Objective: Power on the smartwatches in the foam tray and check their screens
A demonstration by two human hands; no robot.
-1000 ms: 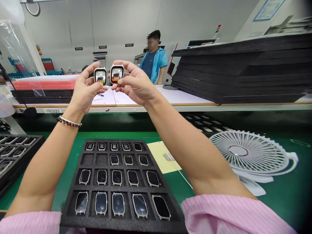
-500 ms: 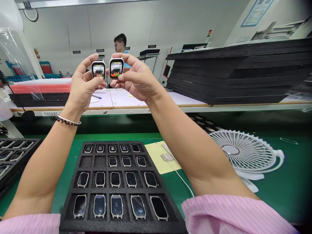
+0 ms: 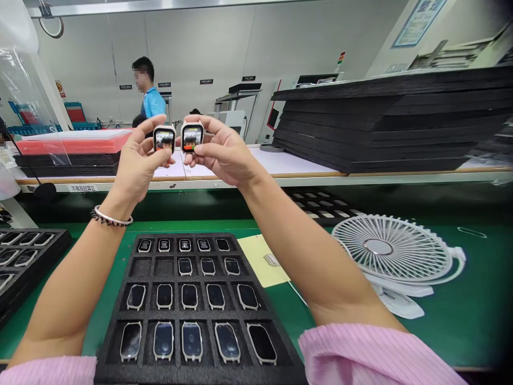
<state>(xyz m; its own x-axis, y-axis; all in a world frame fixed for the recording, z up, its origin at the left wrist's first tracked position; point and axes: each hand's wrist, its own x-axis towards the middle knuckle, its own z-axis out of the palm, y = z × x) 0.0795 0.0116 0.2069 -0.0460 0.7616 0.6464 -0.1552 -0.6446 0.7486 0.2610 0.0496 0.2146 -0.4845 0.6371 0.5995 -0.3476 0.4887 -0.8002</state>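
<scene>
Two smartwatch cases without straps are held up side by side at the height of the shelf. My left hand (image 3: 141, 155) pinches the left smartwatch (image 3: 164, 138) by its edges, thumb at the lower right of its lit screen. My right hand (image 3: 224, 147) grips the right smartwatch (image 3: 192, 136), its thumb over the screen's lower right corner. Both screens show a picture with red and green at the bottom. Below them lies a black foam tray (image 3: 184, 313) with several watch cases in its compartments; two compartments in the second row are vacant.
Another tray (image 3: 34, 267) of watches sits at left. On the right stand a white fan (image 3: 395, 251) and, on the shelf, a tall stack of black foam trays (image 3: 385, 120). A charger (image 3: 271, 260) rests on yellow paper (image 3: 256, 272). A person (image 3: 151, 99) is beyond the shelf.
Both hands have lowered a little with the watches still held. The person in the background has moved to the left.
</scene>
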